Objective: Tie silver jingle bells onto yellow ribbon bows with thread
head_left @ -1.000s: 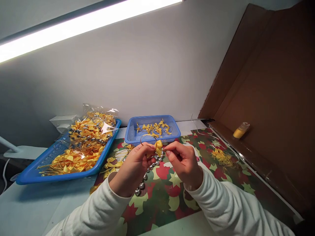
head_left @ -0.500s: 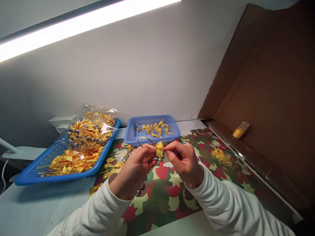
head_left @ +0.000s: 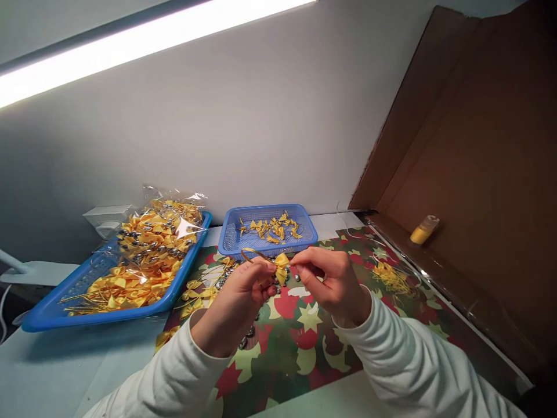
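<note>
A yellow ribbon bow (head_left: 282, 269) with a loop of gold cord (head_left: 255, 252) is pinched between the thumb and fingers of my left hand (head_left: 243, 287). Just right of the bow, my right hand (head_left: 328, 281) is closed in a pinch at the bow's edge; what its fingertips hold is too small to make out. Under and around the hands lie silver bells (head_left: 297, 277) and, to the left, more yellow bows with gold cords (head_left: 195, 293) on the patterned mat (head_left: 308, 348).
A large blue basket (head_left: 43, 310) at left holds bows and a clear bag of bows with bells. Behind my hands stands a small blue basket (head_left: 226, 232) of bows. At right are yellow cord scraps (head_left: 389, 276), a yellow spool (head_left: 423, 230) and cardboard (head_left: 478, 145).
My right hand has shifted slightly right, and its wrist has moved outward. The left hand keeps its pinch on the bow. A silver bell near the right fingertips has come into view.
</note>
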The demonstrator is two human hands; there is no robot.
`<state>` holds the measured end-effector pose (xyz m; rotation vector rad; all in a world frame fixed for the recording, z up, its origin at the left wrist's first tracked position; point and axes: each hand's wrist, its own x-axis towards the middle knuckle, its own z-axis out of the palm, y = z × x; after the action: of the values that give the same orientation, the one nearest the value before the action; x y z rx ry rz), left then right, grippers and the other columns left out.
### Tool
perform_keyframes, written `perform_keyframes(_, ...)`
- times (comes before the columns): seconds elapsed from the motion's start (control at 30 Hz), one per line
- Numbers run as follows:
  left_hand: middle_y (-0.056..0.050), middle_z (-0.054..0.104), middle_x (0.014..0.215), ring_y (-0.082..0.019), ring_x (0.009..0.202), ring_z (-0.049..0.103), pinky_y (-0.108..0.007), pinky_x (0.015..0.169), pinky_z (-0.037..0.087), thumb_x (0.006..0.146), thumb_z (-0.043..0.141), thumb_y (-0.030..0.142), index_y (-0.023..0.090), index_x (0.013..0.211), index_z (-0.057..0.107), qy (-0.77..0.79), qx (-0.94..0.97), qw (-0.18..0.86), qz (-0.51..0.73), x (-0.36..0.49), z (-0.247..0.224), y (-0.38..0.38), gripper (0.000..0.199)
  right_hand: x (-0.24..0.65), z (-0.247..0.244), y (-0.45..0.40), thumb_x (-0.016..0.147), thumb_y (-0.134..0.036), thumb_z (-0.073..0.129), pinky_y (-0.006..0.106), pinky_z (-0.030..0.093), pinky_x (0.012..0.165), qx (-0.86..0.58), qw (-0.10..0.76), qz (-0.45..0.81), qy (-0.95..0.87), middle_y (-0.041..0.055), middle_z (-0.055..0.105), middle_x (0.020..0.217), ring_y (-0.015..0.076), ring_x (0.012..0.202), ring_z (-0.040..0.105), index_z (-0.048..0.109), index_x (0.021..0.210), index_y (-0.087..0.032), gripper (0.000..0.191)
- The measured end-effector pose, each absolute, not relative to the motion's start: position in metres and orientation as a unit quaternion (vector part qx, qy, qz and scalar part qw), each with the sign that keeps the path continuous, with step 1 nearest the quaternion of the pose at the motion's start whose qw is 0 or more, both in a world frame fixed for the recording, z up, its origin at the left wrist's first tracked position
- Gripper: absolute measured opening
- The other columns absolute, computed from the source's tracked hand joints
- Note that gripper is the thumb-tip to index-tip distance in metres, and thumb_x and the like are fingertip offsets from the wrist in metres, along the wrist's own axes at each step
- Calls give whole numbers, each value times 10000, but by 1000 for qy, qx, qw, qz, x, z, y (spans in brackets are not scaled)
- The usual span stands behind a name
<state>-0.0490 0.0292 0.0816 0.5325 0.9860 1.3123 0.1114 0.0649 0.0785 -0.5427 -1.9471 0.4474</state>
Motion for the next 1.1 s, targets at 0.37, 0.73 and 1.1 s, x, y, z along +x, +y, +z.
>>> perform_keyframes(0.37, 45, 524, 589, -82, 552, 464, -201, 503, 416, 489, 749, 209, 167, 555, 617, 446, 242, 634, 584, -48, 86, 28, 154, 118, 84, 68, 872, -96, 475, 236, 424, 560, -202, 487, 145, -837, 4, 613, 660, 99, 562, 491, 632, 821, -174, 183)
perform_keyframes(0.73, 37, 551, 578, -82, 541, 453, -215, 520, 376, 501, 746, 268, 153, 548, 607, 474, 277, 610, 572, -48, 84, 27, 187, 120, 82, 74, 905, -110, 495, 255, 470, 633, -208, 466, 185, -840, 21, 660, 738, 114, 650, 569, 657, 866, -169, 177)
perform_keyframes(1.1, 56, 519, 539, -90, 539, 414, -238, 527, 331, 569, 750, 279, 169, 564, 581, 493, 323, 545, 596, -48, 75, 27, 203, 115, 73, 79, 922, -151, 516, 241, 462, 603, -206, 473, 206, -832, 14, 643, 694, 113, 627, 565, 674, 849, -178, 176)
